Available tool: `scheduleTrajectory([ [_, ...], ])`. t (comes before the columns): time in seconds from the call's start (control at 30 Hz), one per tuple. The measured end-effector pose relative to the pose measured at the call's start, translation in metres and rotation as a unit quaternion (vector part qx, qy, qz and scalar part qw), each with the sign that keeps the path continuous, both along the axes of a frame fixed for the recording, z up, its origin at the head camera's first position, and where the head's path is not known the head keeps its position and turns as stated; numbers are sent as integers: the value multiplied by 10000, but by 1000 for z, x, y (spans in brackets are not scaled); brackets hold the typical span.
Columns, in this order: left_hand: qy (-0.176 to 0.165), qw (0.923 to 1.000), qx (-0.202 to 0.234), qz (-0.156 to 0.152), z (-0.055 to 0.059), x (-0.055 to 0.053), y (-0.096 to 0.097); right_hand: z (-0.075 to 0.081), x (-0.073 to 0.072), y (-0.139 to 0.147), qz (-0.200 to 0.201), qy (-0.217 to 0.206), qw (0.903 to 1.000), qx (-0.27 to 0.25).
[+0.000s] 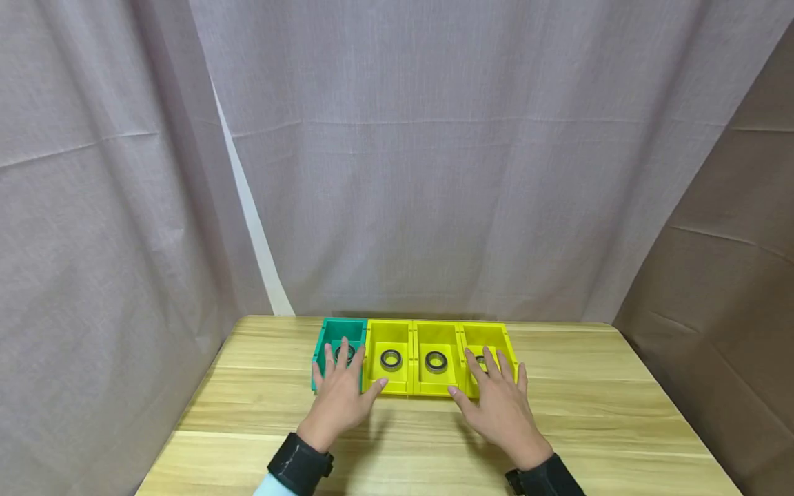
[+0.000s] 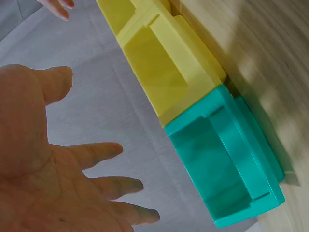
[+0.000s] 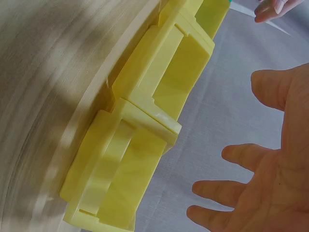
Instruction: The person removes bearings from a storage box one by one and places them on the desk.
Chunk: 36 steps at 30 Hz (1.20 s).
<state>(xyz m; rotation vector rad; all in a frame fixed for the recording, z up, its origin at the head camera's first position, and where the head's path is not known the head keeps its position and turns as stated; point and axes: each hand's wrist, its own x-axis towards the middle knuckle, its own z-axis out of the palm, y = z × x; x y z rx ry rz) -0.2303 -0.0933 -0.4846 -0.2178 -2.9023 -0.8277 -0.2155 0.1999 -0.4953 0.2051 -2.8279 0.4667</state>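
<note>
A green bin [image 1: 329, 331] stands at the left end of a row, joined by three yellow bins [image 1: 390, 331]. My left hand [image 1: 340, 399] is spread over the front of the green bin, its thumb reaching toward the first yellow one. Fingers partly cover a ball bearing [image 1: 353, 353] inside the green bin. Two more bearings lie in plain sight, a left one [image 1: 391, 369] and a right one [image 1: 436, 371], in the middle bins. Over the rightmost yellow bin my right hand [image 1: 501, 408] spreads its fingers, partly hiding another bearing [image 1: 480, 359]. Both hands hold nothing.
The bins stand near the far edge of a wooden table [image 1: 595, 406]. Grey curtains [image 1: 434, 172] hang behind and at the left, and a browner cloth [image 1: 719, 289] hangs at the right. Each wrist wears a black band [image 1: 300, 463].
</note>
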Motion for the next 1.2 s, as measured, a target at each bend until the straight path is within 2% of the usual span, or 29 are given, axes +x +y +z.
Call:
scheduleTrajectory([
  [0.17,146,9998,-46,89,1,-6,-5,0,0,1,20,-19,10000,-24],
  [0.33,390,9987,-13,336,2,-23,-14,1,1,2,19,-66,10000,4],
  [0.53,566,9942,301,866,2,-54,-36,1,3,3,50,-19,10000,-7],
  [0.67,463,9910,323,1217,-1,-81,-57,1,4,3,46,-9,10000,3],
  [0.77,383,9899,268,1340,-5,-98,-72,0,5,3,47,-25,10000,-20],
  [0.97,286,9929,93,1149,-20,-122,-97,2,5,1,93,-32,9999,-58],
  [1.1,180,9959,-104,879,-29,-131,-108,3,4,0,109,13,9999,-58],
  [1.2,183,9979,-47,613,-35,-135,-112,3,4,-1,126,35,9999,-76],
])
